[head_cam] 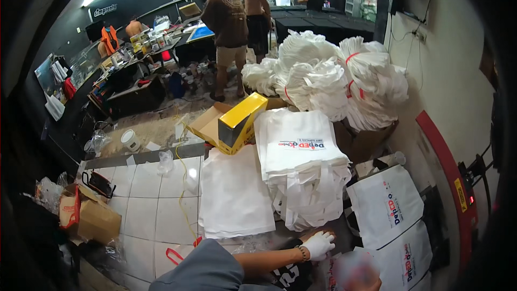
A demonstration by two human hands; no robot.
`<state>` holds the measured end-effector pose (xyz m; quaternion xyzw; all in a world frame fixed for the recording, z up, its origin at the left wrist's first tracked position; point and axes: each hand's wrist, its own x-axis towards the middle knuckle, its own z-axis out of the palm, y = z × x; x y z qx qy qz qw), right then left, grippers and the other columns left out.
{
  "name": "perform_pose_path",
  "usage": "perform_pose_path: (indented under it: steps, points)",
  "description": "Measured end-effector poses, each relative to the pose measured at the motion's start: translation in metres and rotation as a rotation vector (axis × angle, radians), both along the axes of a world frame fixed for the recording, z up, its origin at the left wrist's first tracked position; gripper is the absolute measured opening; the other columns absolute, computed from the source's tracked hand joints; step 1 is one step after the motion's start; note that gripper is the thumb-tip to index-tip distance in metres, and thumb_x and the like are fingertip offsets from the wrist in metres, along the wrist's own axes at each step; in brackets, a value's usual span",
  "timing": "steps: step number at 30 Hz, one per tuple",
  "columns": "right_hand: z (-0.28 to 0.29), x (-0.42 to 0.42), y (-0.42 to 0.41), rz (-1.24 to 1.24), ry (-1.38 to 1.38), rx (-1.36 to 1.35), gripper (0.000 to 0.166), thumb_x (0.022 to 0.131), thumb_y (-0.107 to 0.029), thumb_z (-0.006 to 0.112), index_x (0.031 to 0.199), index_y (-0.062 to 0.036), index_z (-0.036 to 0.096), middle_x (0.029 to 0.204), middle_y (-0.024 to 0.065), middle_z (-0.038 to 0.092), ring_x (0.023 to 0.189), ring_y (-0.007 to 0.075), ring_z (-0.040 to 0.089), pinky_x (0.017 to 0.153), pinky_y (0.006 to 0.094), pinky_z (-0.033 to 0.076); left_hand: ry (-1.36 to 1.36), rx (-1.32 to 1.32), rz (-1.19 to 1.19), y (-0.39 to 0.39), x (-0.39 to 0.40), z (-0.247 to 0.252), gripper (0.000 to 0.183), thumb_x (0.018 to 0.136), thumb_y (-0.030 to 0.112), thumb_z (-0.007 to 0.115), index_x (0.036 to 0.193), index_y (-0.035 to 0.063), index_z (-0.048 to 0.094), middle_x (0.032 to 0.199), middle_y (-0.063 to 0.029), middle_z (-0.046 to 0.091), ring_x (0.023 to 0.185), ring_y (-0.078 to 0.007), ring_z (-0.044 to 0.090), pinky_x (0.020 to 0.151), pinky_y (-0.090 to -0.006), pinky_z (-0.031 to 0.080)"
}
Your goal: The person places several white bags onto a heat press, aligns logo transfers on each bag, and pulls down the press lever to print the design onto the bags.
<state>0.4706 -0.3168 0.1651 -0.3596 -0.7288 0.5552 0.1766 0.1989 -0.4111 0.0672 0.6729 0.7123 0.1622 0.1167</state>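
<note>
My left hand, in a white glove with a beaded bracelet at the wrist, reaches across below a stack of white fabric tote bags. Its fingers are near a brown shape that I cannot make out; whether they grip anything is unclear. Skin of what looks like my right hand shows at the bottom edge, next to a blurred patch, so its hold is hidden. Printed white bags lie to the right. Left of the stack is a flat pile of plain white sheets or bags. Black fabric with white print lies under my forearm.
Bundles of white bags with red ties stand behind. A yellow and black carton leans by the stack. A red machine borders the right. A cardboard box sits on the tiles at left. Several people stand farther back.
</note>
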Motion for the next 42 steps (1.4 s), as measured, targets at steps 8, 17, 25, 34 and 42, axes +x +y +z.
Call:
perform_pose_path:
  steps: [8,17,25,34,42]
  points:
    - [0.007,-0.004,0.038,-0.125,-0.071,-0.349,0.043,0.097,0.001,0.060,0.139,-0.0010,0.051,0.101,0.0098,0.065,0.061,0.0098,0.054,0.052,0.0258,0.048,-0.066,-0.197,-0.066,0.052,-0.002,-0.044,0.021,0.083,0.018,0.060,0.101,0.0098,0.069,0.113,-0.0173,0.061,0.111,-0.0365,0.058,0.093,-0.0461,0.048]
    - [0.123,-0.060,0.061,0.069,-0.370,0.008,0.041,0.078,-0.016,0.078,0.115,-0.0011,0.070,0.102,0.0223,0.071,0.094,0.0361,0.070,0.084,0.0388,0.054,-0.038,-0.693,-0.280,0.081,-0.020,0.011,0.031,0.085,0.025,0.061,0.114,0.0149,0.070,0.124,-0.0151,0.061,0.123,-0.0357,0.054,0.098,-0.0502,0.048]
    - [0.202,-0.115,0.037,0.194,-0.450,-0.129,0.039,0.080,-0.015,0.075,0.117,-0.0019,0.069,0.111,0.0253,0.069,0.103,0.0418,0.066,0.088,0.0420,0.052,-0.345,-0.955,-0.216,0.009,-0.066,0.072,0.051,0.085,0.043,0.064,0.126,0.0127,0.064,0.131,-0.0175,0.059,0.127,-0.0394,0.054,0.101,-0.0506,0.049]
    - [0.230,-0.165,0.048,0.276,-0.541,-0.075,0.035,0.083,-0.014,0.072,0.116,-0.0031,0.071,0.111,0.0247,0.070,0.101,0.0389,0.068,0.090,0.0399,0.052,-0.532,-0.960,-0.136,-0.028,-0.112,0.068,0.050,0.083,0.044,0.062,0.121,0.0108,0.066,0.124,-0.0198,0.066,0.116,-0.0388,0.062,0.099,-0.0470,0.049]
    - [0.215,-0.200,0.054,0.428,-0.548,0.005,0.035,0.083,-0.020,0.074,0.116,-0.0096,0.072,0.109,0.0178,0.072,0.094,0.0330,0.071,0.081,0.0375,0.054,-0.642,-0.965,0.071,-0.063,-0.127,0.048,0.047,0.083,0.043,0.062,0.115,0.0098,0.068,0.117,-0.0190,0.069,0.111,-0.0367,0.066,0.095,-0.0449,0.052]
